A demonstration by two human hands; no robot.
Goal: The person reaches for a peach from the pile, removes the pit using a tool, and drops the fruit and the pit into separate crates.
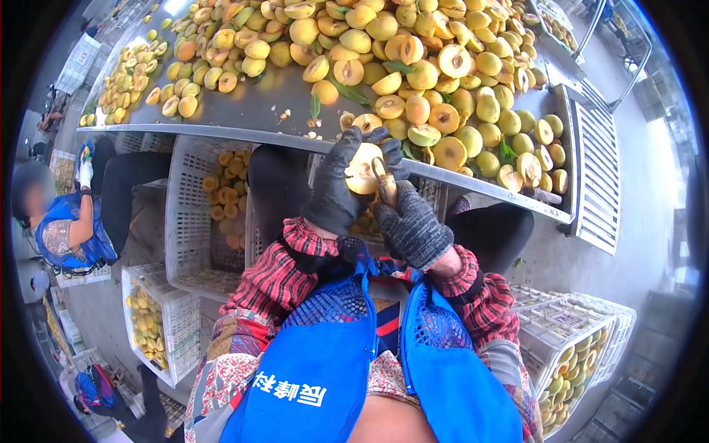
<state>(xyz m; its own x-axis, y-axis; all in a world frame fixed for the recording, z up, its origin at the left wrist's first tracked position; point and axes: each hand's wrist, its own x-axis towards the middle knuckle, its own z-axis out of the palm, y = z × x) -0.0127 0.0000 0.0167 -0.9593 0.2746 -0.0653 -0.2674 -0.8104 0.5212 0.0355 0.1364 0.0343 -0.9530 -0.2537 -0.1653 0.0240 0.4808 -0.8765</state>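
Observation:
My left hand [336,188], in a dark glove, is closed around a halved yellow peach [360,171], its cut face turned up towards me. My right hand [418,229], in a grey knit glove, grips a small pitting knife [381,174] with a curved metal end. That end rests against the right side of the peach's cut face; the handle is mostly hidden by my fingers. Both hands are just in front of the metal table's near edge [251,136]. Halved peaches [448,118] lie close beyond them.
A large heap of peaches [354,40] covers much of the table. A slatted metal panel [597,177] adjoins its right end. Crates of peaches stand below: a white crate [177,214], another crate [181,332] and stacked crates [569,325]. A co-worker [70,229] sits at left.

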